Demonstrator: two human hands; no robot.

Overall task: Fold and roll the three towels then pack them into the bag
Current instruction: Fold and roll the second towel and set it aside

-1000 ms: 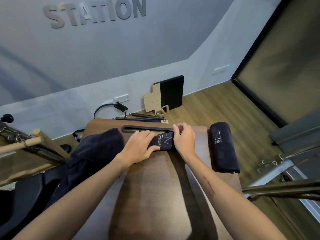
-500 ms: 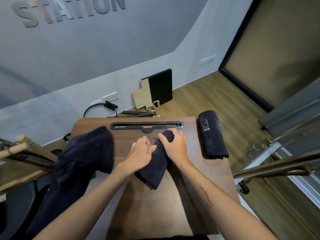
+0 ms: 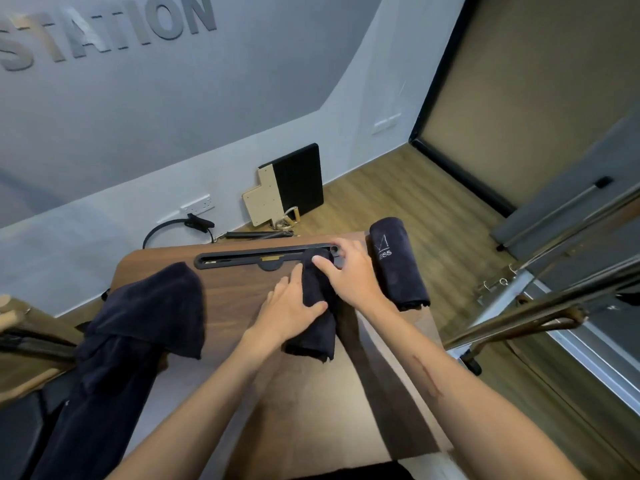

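A dark navy rolled towel [image 3: 317,327] lies lengthwise on the wooden table [image 3: 311,403], its far end near the black slot [image 3: 239,260]. My left hand [image 3: 285,308] grips its left side, thumb across the roll. From the right, my right hand [image 3: 351,277] holds the far end with its thumb on top and its fingers spread over the slot. A second rolled towel [image 3: 398,268] with a white logo lies at the table's right edge, just right of my right hand. A third, unrolled towel [image 3: 138,327] drapes over the table's left edge.
Metal and wooden frame bars [image 3: 540,306] jut in at the right. A black board [image 3: 298,181] and a ring with cables [image 3: 180,226] sit on the floor by the wall behind the table. Black padded equipment [image 3: 20,424] stands at the left.
The roll lay crosswise by the slot; both hands turned it lengthwise and shifted it right, toward the finished roll. My view has swung a little.
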